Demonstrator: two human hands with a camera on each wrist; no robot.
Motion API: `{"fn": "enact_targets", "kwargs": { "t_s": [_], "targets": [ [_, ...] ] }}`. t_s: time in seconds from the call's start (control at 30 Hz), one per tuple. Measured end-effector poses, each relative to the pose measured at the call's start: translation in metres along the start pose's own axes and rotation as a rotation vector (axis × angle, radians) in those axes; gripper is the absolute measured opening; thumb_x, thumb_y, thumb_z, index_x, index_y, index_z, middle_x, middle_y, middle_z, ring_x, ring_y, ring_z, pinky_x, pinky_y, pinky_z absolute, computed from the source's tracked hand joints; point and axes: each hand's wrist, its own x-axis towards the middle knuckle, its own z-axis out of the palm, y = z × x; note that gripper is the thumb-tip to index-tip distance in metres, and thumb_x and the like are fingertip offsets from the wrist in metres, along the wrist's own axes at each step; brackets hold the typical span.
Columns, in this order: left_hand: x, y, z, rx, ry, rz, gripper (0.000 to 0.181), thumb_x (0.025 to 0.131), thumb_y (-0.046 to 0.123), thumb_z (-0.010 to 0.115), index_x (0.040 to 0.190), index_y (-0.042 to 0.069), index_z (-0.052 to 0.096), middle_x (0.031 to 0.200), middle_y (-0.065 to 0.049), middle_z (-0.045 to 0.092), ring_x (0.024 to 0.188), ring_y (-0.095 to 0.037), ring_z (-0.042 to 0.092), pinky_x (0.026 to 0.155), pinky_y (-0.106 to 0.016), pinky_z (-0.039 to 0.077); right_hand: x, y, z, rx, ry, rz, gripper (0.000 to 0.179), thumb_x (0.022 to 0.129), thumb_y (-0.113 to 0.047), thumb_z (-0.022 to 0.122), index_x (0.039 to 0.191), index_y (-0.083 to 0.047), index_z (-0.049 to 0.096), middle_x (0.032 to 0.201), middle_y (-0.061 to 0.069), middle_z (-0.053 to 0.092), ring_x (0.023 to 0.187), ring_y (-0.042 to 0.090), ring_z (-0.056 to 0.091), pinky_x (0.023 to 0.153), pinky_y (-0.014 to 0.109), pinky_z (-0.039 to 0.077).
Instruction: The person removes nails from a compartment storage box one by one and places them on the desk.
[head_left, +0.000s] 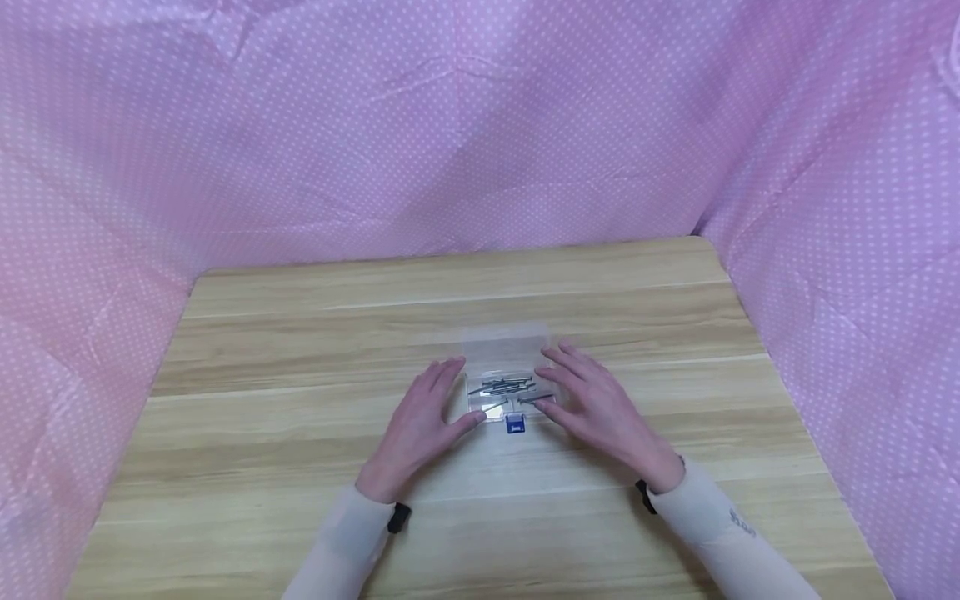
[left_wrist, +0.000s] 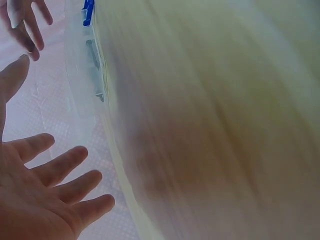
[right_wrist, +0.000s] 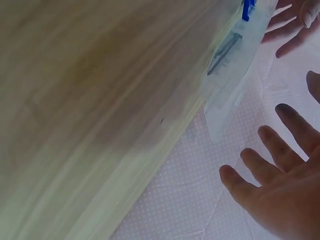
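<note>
Just below and right of centre in the head view, a clear plastic box (head_left: 491, 413) sits on the wooden table (head_left: 247, 417), between the two hands. Progress, by judgement: opening is done, since the lid (head_left: 506, 340) stands back from the far edge, and most of the nails (head_left: 502, 387) lie inside. Left undone: the lid is not down and the blue latch (head_left: 515, 424) is not fastened.

Appearance: walls transparent and slightly hazy, with a bright glare patch at lower left of the box floor. The larger rear section holds a loose pile of dark grey nails, lying roughly sideways. A short divider appears to split the front; one nail slants at its left, with dark metal at its right. Exact count cannot be told.

Hands: left hand (head_left: 423, 412) at the box's left, fingers spread apart; right hand (head_left: 600, 400) at its right, fingers likewise apart. Neither grips anything. Both thumbs are at the front corners; contact with the plastic cannot be told.
</note>
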Motion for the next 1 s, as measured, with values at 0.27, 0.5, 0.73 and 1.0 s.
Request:
{"fn": "enact_targets", "kwargs": {
  "t_s": [0.27, 0.5, 0.73, 1.0],
  "targets": [
    [0.004, 0.004, 0.001, 0.023, -0.037, -0.004, 0.079, 0.088, 0.051, 0.079, 0.153, 0.014, 0.052, 0.147, -0.015, 0.056, 0.136, -0.035, 0.051, 0.113, -0.052, 0.043, 0.003, 0.001, 0.006, 0.011, -0.054, -0.035, 0.032, 0.089, -0.022, 0.083, 0.117, -0.007, 0.076, 0.132, 0.012, 0.067, 0.127, 0.033, 0.059, 0.106, 0.054, 0.049],
    [0.007, 0.004, 0.001, 0.046, -0.060, -0.003, 0.076, 0.088, 0.050, 0.079, 0.150, 0.014, 0.055, 0.143, -0.015, 0.059, 0.131, -0.035, 0.055, 0.110, -0.051, 0.046, 0.005, 0.002, 0.013, -0.009, -0.071, -0.072, 0.021, 0.087, -0.013, 0.084, 0.107, -0.008, 0.078, 0.118, 0.008, 0.070, 0.113, 0.027, 0.064, 0.097, 0.048, 0.054],
    [0.009, 0.004, 0.001, 0.059, -0.103, -0.005, 0.072, 0.089, 0.049, 0.079, 0.147, 0.012, 0.057, 0.142, -0.013, 0.060, 0.130, -0.033, 0.055, 0.110, -0.050, 0.046, 0.010, 0.001, 0.013, 0.018, -0.093, -0.067, 0.015, 0.088, -0.010, 0.083, 0.102, -0.009, 0.080, 0.111, 0.005, 0.068, 0.106, 0.023, 0.061, 0.095, 0.044, 0.053],
    [0.011, 0.004, 0.002, 0.070, -0.111, -0.010, 0.073, 0.088, 0.048, 0.080, 0.147, 0.011, 0.058, 0.139, -0.013, 0.062, 0.127, -0.033, 0.057, 0.108, -0.049, 0.047, 0.015, 0.001, 0.014, -0.005, -0.130, -0.047, 0.010, 0.088, -0.011, 0.084, 0.097, -0.012, 0.081, 0.106, 0.001, 0.065, 0.103, 0.020, 0.058, 0.094, 0.040, 0.052]
  ]
}}
